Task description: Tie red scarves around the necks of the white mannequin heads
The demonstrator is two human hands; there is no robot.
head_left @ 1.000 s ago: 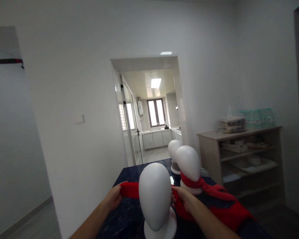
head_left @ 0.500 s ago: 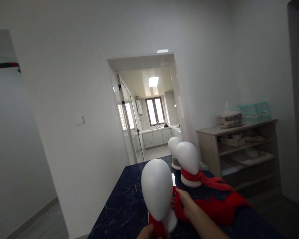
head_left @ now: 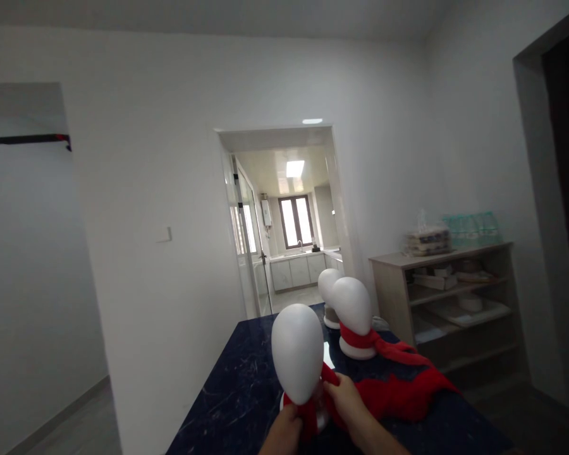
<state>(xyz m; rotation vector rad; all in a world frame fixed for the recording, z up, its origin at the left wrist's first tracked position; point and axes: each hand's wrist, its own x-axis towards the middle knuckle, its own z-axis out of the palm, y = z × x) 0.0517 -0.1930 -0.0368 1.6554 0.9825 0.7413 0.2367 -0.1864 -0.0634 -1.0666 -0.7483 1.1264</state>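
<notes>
A white mannequin head (head_left: 297,351) stands upright near the front of the dark blue table, a red scarf (head_left: 308,418) passing around its neck. My left hand (head_left: 284,430) is closed on the scarf at the front of the neck, its fingertips partly hidden. On the right side of the neck, my right hand (head_left: 344,398) grips another part of the red cloth. Behind and to the right, a second mannequin head (head_left: 354,305) wears a red scarf (head_left: 358,337) around its neck, the tail trailing right across the table.
A third white head (head_left: 329,287) stands farther back on the marbled table (head_left: 237,366). To the right is a wooden shelf unit (head_left: 391,284) with bottles (head_left: 471,229) and a wrapped pack (head_left: 427,241) on top. A doorway beyond the table opens onto a kitchen.
My left hand has risen slightly at the front of the neck. My right hand has moved a little lower and left with the scarf. The camera view has tilted up slightly.
</notes>
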